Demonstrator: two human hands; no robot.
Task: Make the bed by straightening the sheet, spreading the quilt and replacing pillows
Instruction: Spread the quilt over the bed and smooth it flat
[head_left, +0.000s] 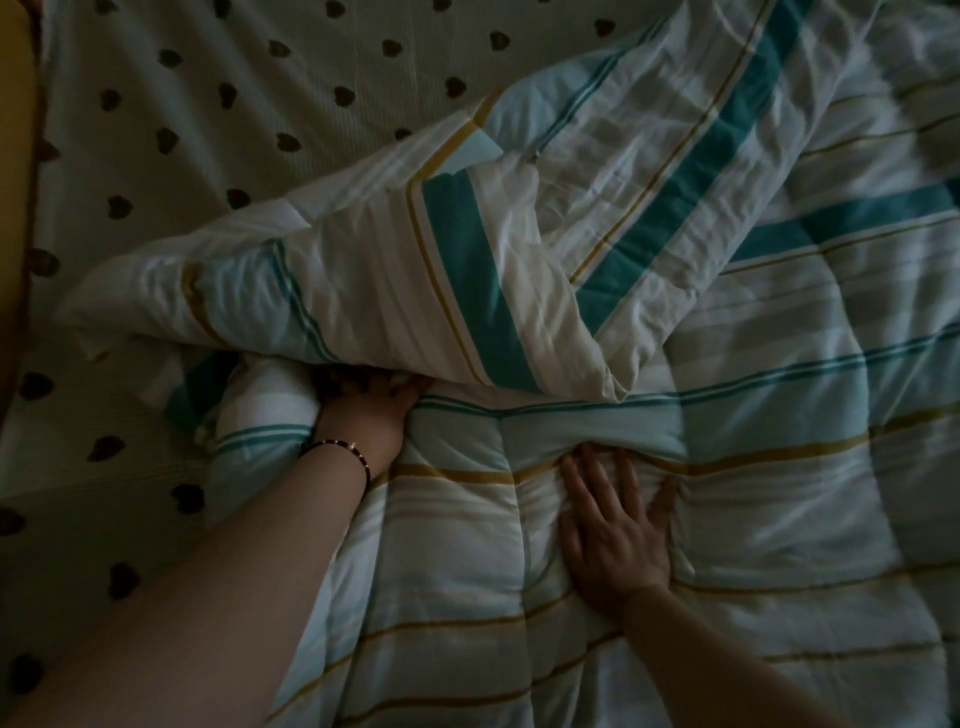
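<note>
The quilt-spreading step looks under way: the padded white quilt with teal and mustard stripes (649, 322) lies bunched and folded over itself across the bed's right side. The left hand (371, 410) reaches under the fold, fingers hidden (its grip cannot be told); the right hand (615, 525) presses flat, fingers spread. Next the fold likely needs drawing left over the bare white sheet with dark heart spots (218, 130); no pillows show.
</note>
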